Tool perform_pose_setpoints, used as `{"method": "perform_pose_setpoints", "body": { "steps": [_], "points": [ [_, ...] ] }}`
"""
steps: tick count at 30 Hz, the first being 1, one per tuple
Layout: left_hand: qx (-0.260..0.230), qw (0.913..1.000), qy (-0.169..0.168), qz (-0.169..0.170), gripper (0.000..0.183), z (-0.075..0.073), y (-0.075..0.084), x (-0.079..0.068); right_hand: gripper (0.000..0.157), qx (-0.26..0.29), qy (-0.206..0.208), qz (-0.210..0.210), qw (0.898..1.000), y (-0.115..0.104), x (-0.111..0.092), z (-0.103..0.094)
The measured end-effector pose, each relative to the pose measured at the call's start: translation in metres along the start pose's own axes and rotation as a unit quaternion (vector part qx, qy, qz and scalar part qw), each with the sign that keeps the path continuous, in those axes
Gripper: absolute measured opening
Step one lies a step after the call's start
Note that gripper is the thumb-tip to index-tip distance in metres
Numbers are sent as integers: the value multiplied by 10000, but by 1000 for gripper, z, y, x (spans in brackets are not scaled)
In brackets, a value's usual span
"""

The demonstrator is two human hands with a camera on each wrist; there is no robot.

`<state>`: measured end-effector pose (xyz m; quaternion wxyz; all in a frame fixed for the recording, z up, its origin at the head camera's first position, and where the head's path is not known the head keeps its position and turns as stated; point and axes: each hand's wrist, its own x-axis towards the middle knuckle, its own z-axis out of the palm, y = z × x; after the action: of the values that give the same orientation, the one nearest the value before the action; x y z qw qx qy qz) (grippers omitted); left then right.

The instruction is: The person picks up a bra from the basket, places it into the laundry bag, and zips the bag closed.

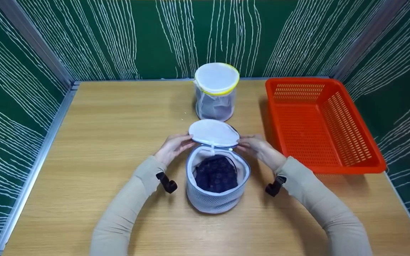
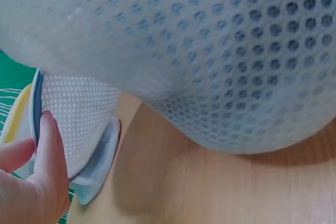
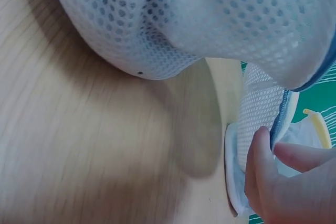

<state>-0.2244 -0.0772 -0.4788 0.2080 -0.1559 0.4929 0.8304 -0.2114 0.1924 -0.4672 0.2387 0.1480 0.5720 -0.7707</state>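
Observation:
A round mesh laundry bag point(image 1: 212, 203) with blue-grey edging stands upright on the table, its lid point(image 1: 214, 132) raised at the far side. Dark, faintly patterned cloth point(image 1: 216, 174) lies inside; what garment it is cannot be made out. My left hand point(image 1: 174, 145) pinches the lid's left edge between thumb and fingers, as the left wrist view confirms at the blue-trimmed rim. On the opposite edge, my right hand point(image 1: 260, 149) pinches the lid the same way; in the right wrist view its fingers point(image 3: 261, 156) press against the zipped edge.
Behind the bag stands a second mesh laundry bag point(image 1: 215, 105) with yellow trim and its white lid on top. An orange-red plastic basket point(image 1: 363, 170) sits to the right, near my right forearm. Green panels with white streaks point(image 1: 148, 42) border the wooden table point(image 1: 112, 117).

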Motion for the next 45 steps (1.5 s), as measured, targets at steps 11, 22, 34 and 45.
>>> {"method": "perform_pose_setpoints", "body": {
  "steps": [11,22,34,45],
  "points": [
    [457,9973,-355,463,43,9,19,-11,51,173,256,-365,9989,-17,-9,11],
    [857,9825,-871,1404,39,15,31,-35,33,461,63,-917,9947,-23,-23,12],
    [1680,9445,-1120,2593,30,8,28,-60,29,564,-332,-1450,9873,-22,-36,11],
    [2712,8888,-1007,3554,17,4,22,-78,37,55,-401,-2104,9768,-15,-41,7]
  ]
}}
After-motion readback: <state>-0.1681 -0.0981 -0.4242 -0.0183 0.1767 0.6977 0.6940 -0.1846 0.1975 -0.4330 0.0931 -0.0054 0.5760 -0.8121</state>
